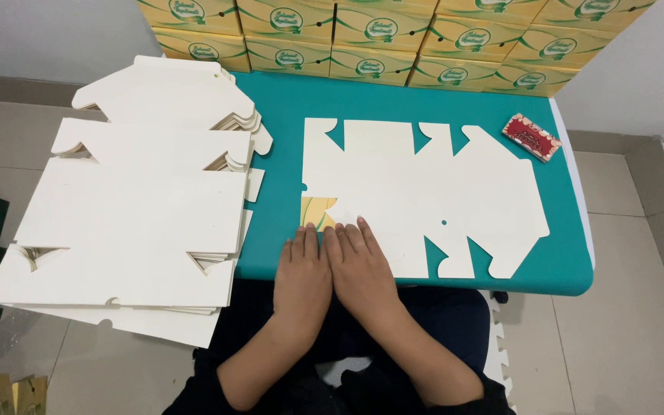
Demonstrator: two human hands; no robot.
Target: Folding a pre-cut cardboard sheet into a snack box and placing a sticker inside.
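Note:
A flat white die-cut cardboard box blank [424, 184] lies printed side down on the teal table [286, 107]. Its near left flap [318, 211] is folded over and shows a yellow and green print. My left hand [303, 273] and my right hand [361, 265] lie side by side, palms down, fingers flat and close together, at the blank's near left edge. The fingertips press along the fold next to the folded flap. Neither hand grips anything.
A tall stack of the same white blanks [140, 200] fills the left of the table and overhangs its edge. A row of finished yellow and green boxes [393, 38] lines the back. A small red patterned packet [532, 137] lies at the back right.

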